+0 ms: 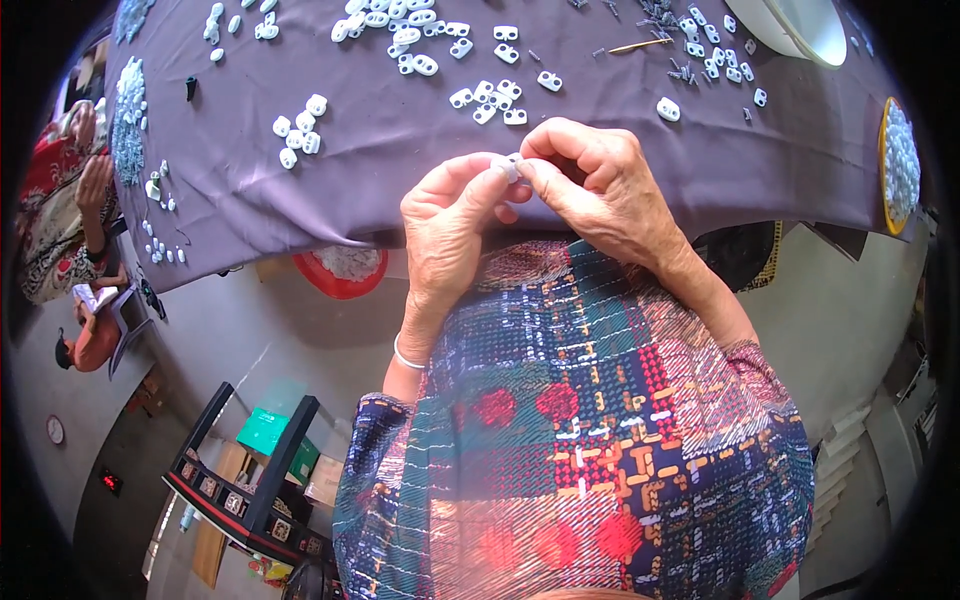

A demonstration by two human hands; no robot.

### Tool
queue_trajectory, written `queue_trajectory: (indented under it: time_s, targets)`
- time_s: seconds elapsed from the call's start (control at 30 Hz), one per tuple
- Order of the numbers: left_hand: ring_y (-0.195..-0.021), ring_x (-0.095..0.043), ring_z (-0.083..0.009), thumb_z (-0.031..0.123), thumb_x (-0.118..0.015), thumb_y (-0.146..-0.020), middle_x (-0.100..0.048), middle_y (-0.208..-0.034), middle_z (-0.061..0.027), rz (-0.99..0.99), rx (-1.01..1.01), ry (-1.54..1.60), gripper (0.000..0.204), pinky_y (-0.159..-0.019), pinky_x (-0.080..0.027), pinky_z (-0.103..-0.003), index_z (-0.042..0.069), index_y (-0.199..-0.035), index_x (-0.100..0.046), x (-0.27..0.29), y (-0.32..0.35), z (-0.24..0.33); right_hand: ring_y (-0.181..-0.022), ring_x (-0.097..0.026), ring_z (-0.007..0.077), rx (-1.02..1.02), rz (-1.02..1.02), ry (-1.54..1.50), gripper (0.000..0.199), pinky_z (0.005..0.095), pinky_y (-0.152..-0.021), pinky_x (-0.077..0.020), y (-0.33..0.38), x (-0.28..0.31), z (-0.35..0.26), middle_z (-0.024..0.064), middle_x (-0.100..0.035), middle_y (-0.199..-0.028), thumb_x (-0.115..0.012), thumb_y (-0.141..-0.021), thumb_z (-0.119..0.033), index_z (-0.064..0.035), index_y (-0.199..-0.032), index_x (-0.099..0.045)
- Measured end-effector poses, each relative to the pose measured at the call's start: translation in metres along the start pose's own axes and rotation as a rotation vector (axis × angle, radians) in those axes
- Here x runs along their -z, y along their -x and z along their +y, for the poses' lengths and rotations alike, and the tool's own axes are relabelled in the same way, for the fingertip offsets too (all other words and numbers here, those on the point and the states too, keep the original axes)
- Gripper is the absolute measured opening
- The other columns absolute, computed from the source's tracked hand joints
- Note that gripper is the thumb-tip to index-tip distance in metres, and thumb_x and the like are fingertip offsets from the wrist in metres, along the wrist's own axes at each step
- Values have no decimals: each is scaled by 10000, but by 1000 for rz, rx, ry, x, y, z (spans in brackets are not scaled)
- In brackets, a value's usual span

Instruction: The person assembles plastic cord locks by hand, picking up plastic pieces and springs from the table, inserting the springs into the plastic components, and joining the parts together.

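Note:
My left hand and my right hand meet over the near edge of the cloth-covered table. Between their fingertips is a small white plastic cord lock piece, mostly covered by the fingers. Both hands are closed in a pinch on it. Just beyond them lies a small cluster of white two-hole cord lock pieces. One loose white piece rests past my right hand, and another group of white pieces sits to the left of my left hand.
Small metal springs and a thin brass-coloured rod lie at the far right, near a white tub. A yellow-rimmed basket of white pieces stands at the right edge. A red basin shows below the table. Another person's hands are at the left.

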State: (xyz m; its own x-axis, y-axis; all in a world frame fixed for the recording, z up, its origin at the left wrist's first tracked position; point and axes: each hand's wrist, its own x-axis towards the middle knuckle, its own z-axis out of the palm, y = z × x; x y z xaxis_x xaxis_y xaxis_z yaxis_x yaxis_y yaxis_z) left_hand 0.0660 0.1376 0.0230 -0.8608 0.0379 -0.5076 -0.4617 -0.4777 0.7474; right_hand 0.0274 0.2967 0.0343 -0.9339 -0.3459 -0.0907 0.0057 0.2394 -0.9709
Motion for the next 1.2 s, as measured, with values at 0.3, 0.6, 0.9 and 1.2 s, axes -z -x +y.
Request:
queue_trajectory:
  time_s: [0.3,0.6,0.9,1.2]
  targets:
    - [-669,-597,-123,62,-627,-840,-655,-802,-76,44,-42,-64,134,-562,-454,-226,-10,-953,-637,-1,-1,-3,-559,-471,42,30,-32,20,79,205,-501,-387,-1,1,3,0,-539,-619,-583,-843,-56,19,-820,-583]
    - [-670,-616,-137,60,-634,-834,-660,-811,-92,57,-91,-112,146,-579,-484,-228,-20,-956,-637,-2,1,-2,-541,-501,55,20,-73,34,67,206,-485,-406,-3,3,3,12,-552,-610,-581,-843,-52,11,-826,-596]
    - [-662,-614,-134,51,-640,-827,-657,-803,-92,82,-98,-116,152,-596,-499,-232,-25,-958,-637,-2,0,-6,-512,-501,48,27,-113,23,70,203,-465,-415,-7,4,7,3,-547,-601,-579,-850,-59,4,-825,-598]
    - [-687,-626,-125,68,-643,-834,-660,-830,-82,85,-93,-94,154,-612,-510,-219,-23,-957,-640,1,-4,-4,-547,-538,45,-132,-260,-205,96,175,-500,-462,-19,6,15,4,-583,-663,-580,-869,-84,8,-850,-598]
